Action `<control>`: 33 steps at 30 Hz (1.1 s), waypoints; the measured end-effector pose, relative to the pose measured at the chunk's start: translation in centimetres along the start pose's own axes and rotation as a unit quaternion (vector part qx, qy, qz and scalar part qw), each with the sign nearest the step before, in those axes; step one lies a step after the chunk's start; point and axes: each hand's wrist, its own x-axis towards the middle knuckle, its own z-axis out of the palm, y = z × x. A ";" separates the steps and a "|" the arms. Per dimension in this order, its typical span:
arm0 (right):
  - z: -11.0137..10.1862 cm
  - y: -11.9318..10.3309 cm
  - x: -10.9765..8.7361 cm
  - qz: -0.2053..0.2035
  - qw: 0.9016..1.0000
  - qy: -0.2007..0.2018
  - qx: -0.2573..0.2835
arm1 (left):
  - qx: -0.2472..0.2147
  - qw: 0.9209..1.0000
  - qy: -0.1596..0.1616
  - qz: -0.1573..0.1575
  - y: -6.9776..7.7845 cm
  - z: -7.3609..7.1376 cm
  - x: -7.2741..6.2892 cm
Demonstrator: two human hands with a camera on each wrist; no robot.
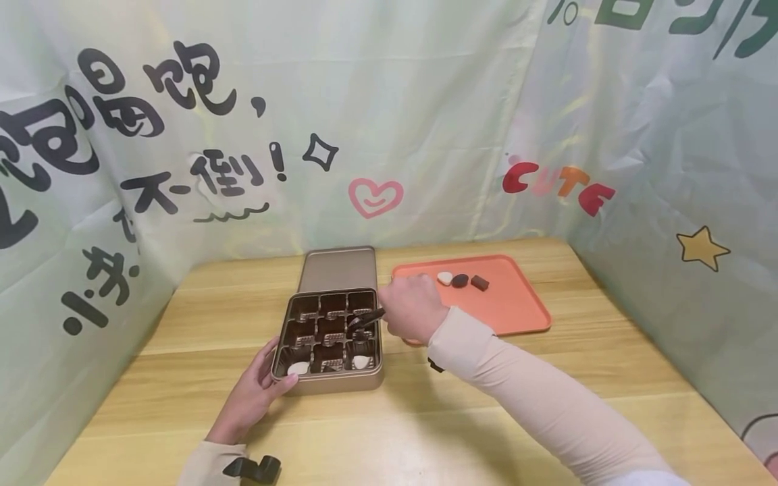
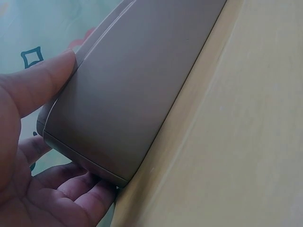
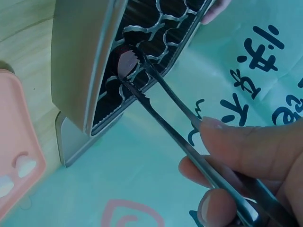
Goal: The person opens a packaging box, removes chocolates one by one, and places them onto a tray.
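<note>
A brown tin box [image 1: 340, 383] with a dark divided insert lies on the table. My left hand [image 1: 255, 391] grips its near left corner, thumb on the rim and fingers against the side wall. My right hand [image 1: 416, 307] holds metal tongs [image 3: 175, 132] between thumb and fingers, over the box's right side. The tong tips reach into a right-hand compartment, one either side of a brownish chocolate piece [image 3: 127, 64]; whether they touch it I cannot tell. White pieces lie in the near left [image 1: 298, 368] and near right compartments.
The box lid [image 1: 339, 268] lies behind the box. An orange tray [image 1: 504, 310] at the right carries a white piece [image 1: 445, 278], a dark oval piece [image 1: 460, 281] and a brown bar [image 1: 480, 283]. Printed cloth [image 1: 425, 135] hangs behind and beside the wooden table [image 1: 200, 317].
</note>
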 end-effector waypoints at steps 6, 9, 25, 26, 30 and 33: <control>-0.6 0.5 0.1 0.012 1.000 -0.020 0.005 | 0.001 1.000 0.000 -0.002 0.1 0.0 0.0; -1.0 0.9 0.0 0.023 0.999 -0.029 0.016 | 0.004 1.000 -0.001 -0.003 0.2 0.1 0.0; -0.8 5.1 -0.9 0.085 0.991 -0.072 0.074 | -0.011 1.000 -0.006 0.004 1.0 0.2 0.1; -0.6 5.3 -1.0 0.088 0.991 -0.072 0.076 | -0.012 1.000 -0.006 0.002 0.9 0.1 0.0; 0.2 6.4 -1.5 0.095 0.990 -0.068 0.083 | -0.009 1.000 -0.003 -0.006 0.4 0.1 -0.2; 0.7 7.4 -1.6 0.104 0.989 -0.073 0.080 | -0.004 1.000 -0.004 -0.004 0.2 0.1 -0.1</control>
